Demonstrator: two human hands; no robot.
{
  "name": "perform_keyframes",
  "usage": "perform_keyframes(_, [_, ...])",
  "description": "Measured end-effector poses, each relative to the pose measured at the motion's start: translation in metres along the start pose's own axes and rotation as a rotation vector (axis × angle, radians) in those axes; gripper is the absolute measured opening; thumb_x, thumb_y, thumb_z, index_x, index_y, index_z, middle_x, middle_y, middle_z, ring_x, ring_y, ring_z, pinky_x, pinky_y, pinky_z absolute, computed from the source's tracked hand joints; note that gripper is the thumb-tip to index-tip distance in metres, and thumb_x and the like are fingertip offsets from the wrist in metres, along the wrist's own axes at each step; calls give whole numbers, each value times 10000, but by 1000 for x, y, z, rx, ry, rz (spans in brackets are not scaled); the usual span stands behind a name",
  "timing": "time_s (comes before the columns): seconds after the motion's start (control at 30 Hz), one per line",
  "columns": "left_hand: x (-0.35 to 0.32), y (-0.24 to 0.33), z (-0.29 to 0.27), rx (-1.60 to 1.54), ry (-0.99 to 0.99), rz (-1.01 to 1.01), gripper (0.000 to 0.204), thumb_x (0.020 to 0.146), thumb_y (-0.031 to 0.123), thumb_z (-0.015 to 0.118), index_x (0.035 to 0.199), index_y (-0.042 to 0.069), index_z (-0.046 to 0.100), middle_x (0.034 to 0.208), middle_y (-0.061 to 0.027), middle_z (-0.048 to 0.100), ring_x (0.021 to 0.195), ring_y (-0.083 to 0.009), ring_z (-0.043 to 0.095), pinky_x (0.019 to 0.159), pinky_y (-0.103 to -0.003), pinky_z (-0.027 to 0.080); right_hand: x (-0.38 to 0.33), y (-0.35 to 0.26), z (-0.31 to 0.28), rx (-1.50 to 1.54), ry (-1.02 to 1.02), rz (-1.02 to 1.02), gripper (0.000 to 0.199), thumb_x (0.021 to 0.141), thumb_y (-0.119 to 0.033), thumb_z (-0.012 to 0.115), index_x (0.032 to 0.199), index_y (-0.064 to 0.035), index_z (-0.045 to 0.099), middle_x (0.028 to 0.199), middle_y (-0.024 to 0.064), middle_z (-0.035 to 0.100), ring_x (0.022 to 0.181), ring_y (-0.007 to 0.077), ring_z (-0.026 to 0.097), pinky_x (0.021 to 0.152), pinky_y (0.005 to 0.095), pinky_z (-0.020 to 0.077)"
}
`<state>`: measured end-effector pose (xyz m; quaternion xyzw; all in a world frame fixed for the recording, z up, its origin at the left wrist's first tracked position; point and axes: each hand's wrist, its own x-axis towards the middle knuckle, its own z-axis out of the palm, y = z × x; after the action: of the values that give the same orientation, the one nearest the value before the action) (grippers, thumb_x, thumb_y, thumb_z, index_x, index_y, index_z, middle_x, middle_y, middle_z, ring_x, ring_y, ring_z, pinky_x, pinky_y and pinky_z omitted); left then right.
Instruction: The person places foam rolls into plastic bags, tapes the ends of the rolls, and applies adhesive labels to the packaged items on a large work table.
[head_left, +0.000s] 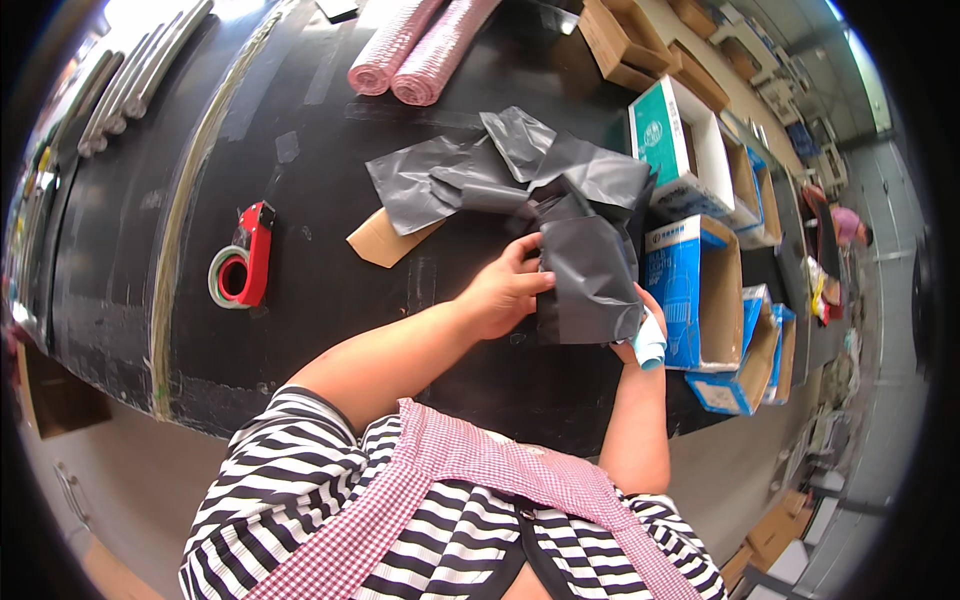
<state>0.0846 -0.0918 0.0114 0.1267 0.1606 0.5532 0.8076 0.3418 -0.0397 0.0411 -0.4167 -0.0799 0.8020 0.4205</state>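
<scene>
In front of me I hold a black plastic bag (590, 285) between my two hands, just above the dark table. My left hand (508, 290) pinches its left edge, thumb and fingers closed on it. My right hand (650, 305) grips the right side, with most of its fingers hidden behind the bag. A light blue rolled piece (650, 347) sticks out by the right hand; I cannot make out what it is. More dark grey plastic bags (415, 185) lie loosely spread just beyond. A flat brown cardboard piece (390, 240) is tucked partly under them.
To the left lies a red tape dispenser (257, 255). Two pink bubble wrap rolls (425, 70) rest at the back. A blue box (685, 290), a green and white box (665, 140) and other open cartons line the right edge. Long grey rolls (150, 65) lie far left.
</scene>
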Motion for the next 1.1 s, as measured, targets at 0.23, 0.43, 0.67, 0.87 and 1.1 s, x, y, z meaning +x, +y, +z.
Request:
perform_keyframes(0.23, [0,-14,46,30,310,250,975,880,-58,674,1599,103,37,1264,-154,571,1178,-239,586,1054,-385,442,10,-2,-21,58,-231,-67,403,1014,-266,458,1271,-1,619,1270,175,665,1181,335,632,1021,471,501])
perform_keyframes(0.43, [-13,-20,39,246,305,402,902,834,-78,725,1547,61,191,1272,-143,523,1175,-224,580,1048,-374,470,14,4,-24,45,-307,-71,418,1013,-250,448,1281,30,603,1281,199,656,1199,347,625,1062,478,467])
perform_keyframes(0.67, [-17,-19,42,296,270,498,937,779,-55,785,1535,64,244,1091,-70,563,958,-122,608,856,-272,526,18,10,-28,44,-208,-100,390,1001,-235,467,1217,38,641,1200,198,696,1119,338,671,1008,477,512])
perform_keyframes(0.87, [-29,-17,19,200,298,371,654,966,172,664,1499,26,315,1026,-20,602,833,-66,540,718,-219,465,15,15,-43,-3,-126,13,386,988,-250,489,1191,34,655,1156,179,713,1057,319,696,972,441,536])
perform_keyframes(1.1, [-91,14,-64,604,273,364,289,1039,196,556,1293,57,553,915,-54,686,646,-35,509,577,-172,396,-8,20,-61,-531,41,145,218,853,-87,685,1025,46,671,922,125,724,804,209,719,756,327,580])
